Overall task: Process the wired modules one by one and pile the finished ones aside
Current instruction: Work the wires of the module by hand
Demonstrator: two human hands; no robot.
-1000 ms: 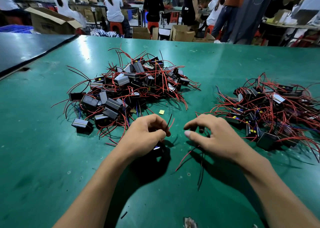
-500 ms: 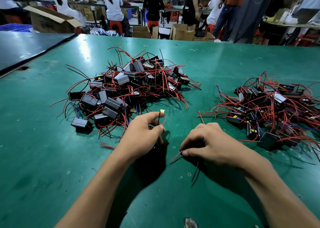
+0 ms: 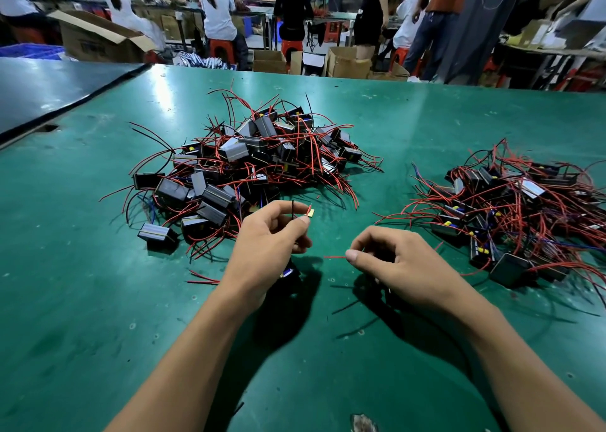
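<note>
My left hand (image 3: 265, 244) grips a small black module (image 3: 289, 272) that peeks out under the palm, and its fingertips pinch the module's black and red wires, which stick up past the fingers. My right hand (image 3: 398, 264) pinches a thin red wire (image 3: 334, 257) whose free end points left toward the other hand. A large heap of black modules with red wires (image 3: 249, 166) lies just beyond my left hand. A second heap of wired modules (image 3: 511, 208) sits to the right of my right hand.
The work surface is a green table (image 3: 98, 300) with a dark table (image 3: 42, 94) adjoining at the far left. A tiny yellow square (image 3: 310, 213) lies near my left fingertips. Beyond the far edge stand cardboard boxes (image 3: 98, 41), red stools and several people.
My left hand has risen and turned, bringing the wire ends up between its fingertips. My right hand moved back toward me, then lifted, now holding a red wire end pointing left.
</note>
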